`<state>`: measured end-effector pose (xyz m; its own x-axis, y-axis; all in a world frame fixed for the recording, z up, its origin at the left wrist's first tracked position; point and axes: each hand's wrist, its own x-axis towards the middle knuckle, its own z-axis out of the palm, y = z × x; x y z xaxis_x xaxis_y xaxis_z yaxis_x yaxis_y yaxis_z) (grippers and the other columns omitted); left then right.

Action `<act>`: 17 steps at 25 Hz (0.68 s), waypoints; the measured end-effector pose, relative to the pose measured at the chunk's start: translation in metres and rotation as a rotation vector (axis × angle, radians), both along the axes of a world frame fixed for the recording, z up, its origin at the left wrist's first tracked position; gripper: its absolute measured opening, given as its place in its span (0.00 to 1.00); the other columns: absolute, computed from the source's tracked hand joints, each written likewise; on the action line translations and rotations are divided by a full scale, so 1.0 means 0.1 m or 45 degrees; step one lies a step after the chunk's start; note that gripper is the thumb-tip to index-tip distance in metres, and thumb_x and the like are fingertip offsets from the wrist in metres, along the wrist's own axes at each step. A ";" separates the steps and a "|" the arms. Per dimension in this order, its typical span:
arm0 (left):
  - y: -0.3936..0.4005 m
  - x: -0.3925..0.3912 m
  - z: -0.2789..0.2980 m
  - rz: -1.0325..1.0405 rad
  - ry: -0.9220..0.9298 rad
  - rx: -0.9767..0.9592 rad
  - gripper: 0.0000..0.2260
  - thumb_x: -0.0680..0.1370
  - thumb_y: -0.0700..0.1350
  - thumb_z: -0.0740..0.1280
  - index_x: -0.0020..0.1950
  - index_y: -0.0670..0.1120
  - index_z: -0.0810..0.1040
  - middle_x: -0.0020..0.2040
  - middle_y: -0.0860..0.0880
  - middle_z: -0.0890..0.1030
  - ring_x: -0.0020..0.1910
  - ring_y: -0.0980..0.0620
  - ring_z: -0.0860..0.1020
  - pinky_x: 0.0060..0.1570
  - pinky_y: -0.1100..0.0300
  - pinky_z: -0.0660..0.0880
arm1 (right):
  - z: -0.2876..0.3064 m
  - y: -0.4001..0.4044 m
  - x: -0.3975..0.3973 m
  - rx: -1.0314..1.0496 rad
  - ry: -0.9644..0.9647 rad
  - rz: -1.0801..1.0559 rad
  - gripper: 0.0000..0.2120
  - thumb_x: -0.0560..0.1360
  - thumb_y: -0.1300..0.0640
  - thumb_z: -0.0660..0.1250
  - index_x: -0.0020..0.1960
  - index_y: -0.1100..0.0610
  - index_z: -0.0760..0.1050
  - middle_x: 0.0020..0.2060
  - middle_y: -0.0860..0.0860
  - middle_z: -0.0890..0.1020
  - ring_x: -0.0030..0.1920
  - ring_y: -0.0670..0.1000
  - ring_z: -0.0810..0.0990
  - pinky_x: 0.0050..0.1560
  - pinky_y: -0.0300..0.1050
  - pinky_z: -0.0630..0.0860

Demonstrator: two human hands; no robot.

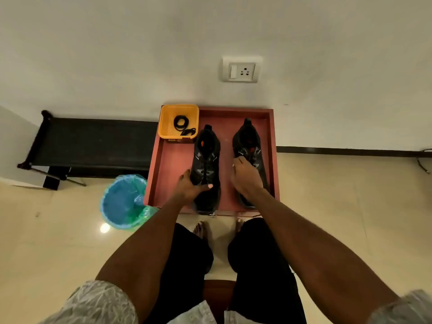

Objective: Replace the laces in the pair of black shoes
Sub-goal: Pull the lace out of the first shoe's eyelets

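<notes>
Person seated, black trousers, pale patterned short sleeves, bare feet on glossy cream tile floor. Both arms reach forward over the knees to a low reddish-brown wooden tray table with a raised rim.

Left hand grips the left black mesh shoe at its forefoot: thumb lies across the top, fingers wrap the outer side. Right hand sits on the right black mesh shoe, fingers curled down at the lace area near the tongue; cannot tell if they pinch a lace or just press. Both shoes stand upright side by side on the table, toes toward the person, heels toward the wall, apart from each other, orange lining visible in the openings. Left shoe's lacing shows down the middle.

Left of the table, on the floor, a round blue bin lined with a green plastic bag. At the table's far left corner, a square yellow plastic tub, with coiled black laces inside, just beside the left shoe's heel. Further left, a low black bench along the white wall. Dark skirting runs at the wall's base on the right. Above the table, a white wall socket with switch.
</notes>
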<state>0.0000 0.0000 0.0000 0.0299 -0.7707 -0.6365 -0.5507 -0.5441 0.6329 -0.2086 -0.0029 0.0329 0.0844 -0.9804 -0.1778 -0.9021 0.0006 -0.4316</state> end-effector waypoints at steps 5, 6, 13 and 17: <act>0.15 -0.12 -0.20 0.072 0.096 -0.099 0.37 0.65 0.52 0.81 0.69 0.45 0.70 0.60 0.50 0.78 0.57 0.49 0.78 0.54 0.57 0.75 | -0.21 0.16 0.21 -0.130 -0.086 -0.031 0.12 0.82 0.60 0.55 0.59 0.62 0.73 0.55 0.59 0.76 0.53 0.59 0.76 0.52 0.55 0.76; 0.26 -0.16 -0.18 0.039 0.077 -0.107 0.36 0.65 0.53 0.81 0.68 0.45 0.70 0.59 0.51 0.78 0.57 0.49 0.78 0.53 0.58 0.75 | -0.25 0.27 0.25 -0.150 -0.143 -0.070 0.11 0.82 0.60 0.56 0.58 0.62 0.74 0.55 0.58 0.77 0.53 0.58 0.77 0.52 0.53 0.76; 0.93 -0.28 -0.03 -0.270 0.003 -0.230 0.29 0.73 0.59 0.73 0.69 0.47 0.73 0.63 0.47 0.79 0.61 0.44 0.78 0.60 0.51 0.75 | -0.12 1.09 0.13 -0.212 -0.321 -0.293 0.07 0.78 0.63 0.57 0.42 0.60 0.72 0.42 0.56 0.76 0.42 0.56 0.75 0.42 0.49 0.69; 0.90 -0.21 0.28 -0.174 -0.088 -0.370 0.23 0.80 0.48 0.67 0.71 0.37 0.70 0.66 0.41 0.76 0.65 0.41 0.75 0.58 0.57 0.71 | 0.00 1.16 0.01 -0.143 -0.255 -0.324 0.10 0.78 0.62 0.58 0.44 0.62 0.76 0.43 0.57 0.80 0.44 0.58 0.79 0.42 0.48 0.73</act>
<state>-0.0209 0.0896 0.0276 -0.0507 -0.9197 -0.3894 -0.6536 -0.2642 0.7092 -0.2072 0.1128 0.0327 -0.1433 -0.9870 -0.0723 -0.7765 0.1575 -0.6101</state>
